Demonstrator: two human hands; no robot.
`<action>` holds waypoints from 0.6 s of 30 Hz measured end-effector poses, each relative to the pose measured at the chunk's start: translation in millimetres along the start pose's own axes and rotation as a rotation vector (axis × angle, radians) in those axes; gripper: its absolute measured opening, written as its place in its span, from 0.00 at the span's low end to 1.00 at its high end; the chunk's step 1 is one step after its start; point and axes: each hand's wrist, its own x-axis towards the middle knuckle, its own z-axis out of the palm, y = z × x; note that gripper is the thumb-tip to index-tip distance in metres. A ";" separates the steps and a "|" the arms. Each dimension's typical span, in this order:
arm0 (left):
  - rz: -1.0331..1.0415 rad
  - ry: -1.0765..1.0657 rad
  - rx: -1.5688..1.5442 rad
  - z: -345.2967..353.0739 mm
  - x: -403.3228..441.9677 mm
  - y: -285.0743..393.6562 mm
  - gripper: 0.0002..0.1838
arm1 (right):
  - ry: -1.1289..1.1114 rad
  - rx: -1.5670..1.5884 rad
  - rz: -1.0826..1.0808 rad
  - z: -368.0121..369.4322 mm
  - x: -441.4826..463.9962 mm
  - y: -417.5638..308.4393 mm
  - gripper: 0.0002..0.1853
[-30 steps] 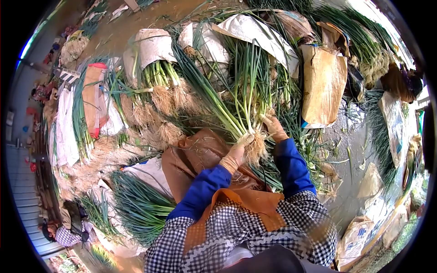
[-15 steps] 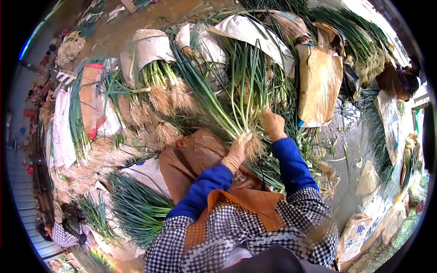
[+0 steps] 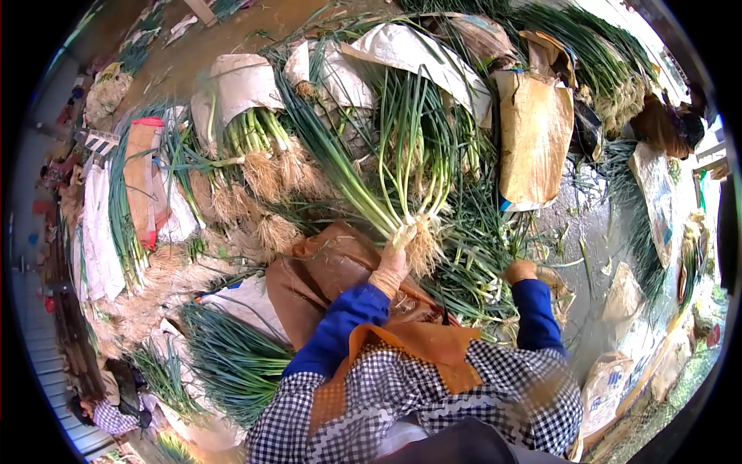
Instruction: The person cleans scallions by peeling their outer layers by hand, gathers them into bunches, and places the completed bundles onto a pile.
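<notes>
My left hand (image 3: 392,264) is closed round the white root ends of a bunch of green onions (image 3: 402,182). Their long leaves fan up and away from me, and tan roots hang beside the fingers. Out to the right, my right hand (image 3: 522,271) is apart from the bunch, a rounded fist low over loose leaves and trimmings (image 3: 483,274). What it holds, if anything, is hidden. A brown apron sheet (image 3: 325,267) covers my lap under the left forearm.
Rooted onion bundles (image 3: 263,151) lie ahead, partly under white sacks (image 3: 246,83). A tan sack (image 3: 536,139) lies at the right, beside wet floor (image 3: 568,232). A pile of green onions (image 3: 232,352) is at my left. Another person (image 3: 116,410) is at lower left.
My right hand has left the onion bunch and moved right and toward me, down by the trimmings. The left hand keeps its hold on the bunch, almost in place.
</notes>
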 end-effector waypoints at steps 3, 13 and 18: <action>-0.029 0.057 0.038 -17.8 2.8 -11.0 0.21 | 0.387 0.957 -0.265 -108.2 -34.5 -73.2 0.27; 0.054 0.175 0.032 -41.2 13.1 -15.5 0.16 | 0.343 0.316 -0.816 -137.1 -74.3 -153.1 0.13; 0.017 0.174 -0.079 -21.5 3.7 -3.7 0.20 | -0.141 -0.056 -0.441 -121.3 -52.9 -84.4 0.16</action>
